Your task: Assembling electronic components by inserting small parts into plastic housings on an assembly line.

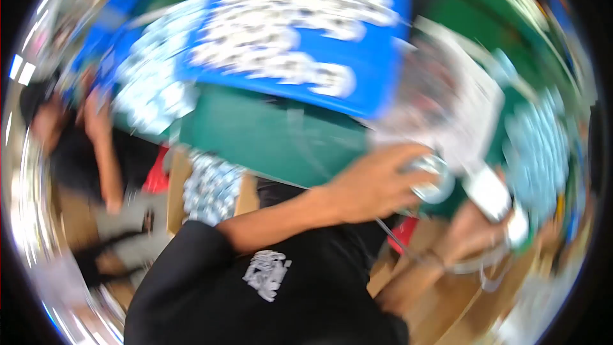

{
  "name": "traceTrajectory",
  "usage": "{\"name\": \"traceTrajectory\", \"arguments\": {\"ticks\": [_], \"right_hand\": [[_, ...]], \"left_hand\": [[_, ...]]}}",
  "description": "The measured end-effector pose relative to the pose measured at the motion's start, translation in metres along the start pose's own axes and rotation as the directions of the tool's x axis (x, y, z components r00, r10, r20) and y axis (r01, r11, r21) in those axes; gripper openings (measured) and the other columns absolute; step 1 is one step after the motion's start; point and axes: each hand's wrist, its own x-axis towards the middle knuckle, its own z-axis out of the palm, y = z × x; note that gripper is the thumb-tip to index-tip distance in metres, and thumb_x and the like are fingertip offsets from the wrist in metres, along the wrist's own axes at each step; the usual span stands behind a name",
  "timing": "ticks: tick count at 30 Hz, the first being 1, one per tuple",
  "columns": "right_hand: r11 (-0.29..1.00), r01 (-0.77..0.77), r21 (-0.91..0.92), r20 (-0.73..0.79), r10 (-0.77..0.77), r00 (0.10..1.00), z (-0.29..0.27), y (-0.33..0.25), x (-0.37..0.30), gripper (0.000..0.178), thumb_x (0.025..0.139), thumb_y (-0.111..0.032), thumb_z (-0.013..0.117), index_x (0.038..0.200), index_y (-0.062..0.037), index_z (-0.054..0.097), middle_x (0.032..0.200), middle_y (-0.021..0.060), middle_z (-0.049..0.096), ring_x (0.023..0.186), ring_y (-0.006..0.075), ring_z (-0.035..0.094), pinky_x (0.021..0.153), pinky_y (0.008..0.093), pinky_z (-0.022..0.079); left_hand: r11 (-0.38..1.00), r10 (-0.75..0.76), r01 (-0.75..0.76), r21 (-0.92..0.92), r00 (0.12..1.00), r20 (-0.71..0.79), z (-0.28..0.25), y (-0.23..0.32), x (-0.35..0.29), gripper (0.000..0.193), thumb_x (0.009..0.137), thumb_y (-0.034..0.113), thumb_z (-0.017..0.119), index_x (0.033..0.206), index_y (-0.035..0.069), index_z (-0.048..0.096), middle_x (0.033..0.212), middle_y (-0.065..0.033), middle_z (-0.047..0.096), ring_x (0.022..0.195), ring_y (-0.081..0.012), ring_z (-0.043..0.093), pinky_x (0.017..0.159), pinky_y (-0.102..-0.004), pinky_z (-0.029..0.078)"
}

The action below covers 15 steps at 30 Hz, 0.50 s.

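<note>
A small silvery part [429, 177] is gripped by the left hand [373, 185] below the blue tray [377, 57]; the right hand [476, 233] is blurred, its grip unclear; steadiness is advised.

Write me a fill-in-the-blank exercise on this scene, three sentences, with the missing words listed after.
1. The left hand closes around a small round ____ part.
2. The large tray full of small pale pieces is coloured ____.
3. The table top under that tray is coloured ____.
4. The right hand grips a ____ blocky tool.

Missing words: silvery; blue; green; white
</note>
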Motion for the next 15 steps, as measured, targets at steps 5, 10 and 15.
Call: {"name": "traceTrajectory", "arguments": {"ticks": [5, 10, 15], "right_hand": [[0.978, 0.194, -0.075, -0.027, -0.196, 0.980, 0.019, -0.016, -0.021, 0.069, 0.084, -0.029, 0.055, 0.131, 0.0181, 0.037, 0.141, 0.0285, 0.039, 0.132, 0.0395, 0.037, 0.117, 0.0480, 0.019], [0.971, 0.240, 0.024, 0.298, -0.236, 0.925, 0.013, -0.001, -0.013, 0.045, 0.074, -0.026, 0.070, 0.109, -0.0006, 0.059, 0.116, 0.0183, 0.061, 0.112, 0.0381, 0.054, 0.107, 0.0531, 0.032], [0.803, 0.579, -0.144, 0.590, -0.400, 0.701, -0.059, 0.008, 0.071, 0.048, 0.075, -0.029, 0.071, 0.112, -0.0024, 0.058, 0.118, 0.0180, 0.060, 0.115, 0.0383, 0.052, 0.107, 0.0542, 0.031]], "left_hand": [[0.996, -0.073, 0.051, -0.074, 0.941, -0.331, -0.100, 0.023, -0.026, 0.055, 0.070, 0.011, 0.077, 0.120, 0.012, 0.053, 0.119, -0.0160, 0.049, 0.109, -0.0333, 0.050, 0.095, -0.0392, 0.041], [0.796, -0.233, 0.558, 0.235, 0.640, -0.732, -0.238, -0.010, -0.091, 0.065, 0.072, 0.021, 0.077, 0.130, 0.011, 0.049, 0.121, -0.0138, 0.057, 0.106, -0.0261, 0.057, 0.091, -0.0370, 0.046], [0.491, -0.175, 0.768, 0.411, 0.549, -0.817, -0.424, -0.108, -0.105, 0.061, 0.073, 0.031, 0.074, 0.127, 0.011, 0.056, 0.105, -0.0202, 0.065, 0.088, -0.0272, 0.065, 0.081, -0.0367, 0.051]]}}
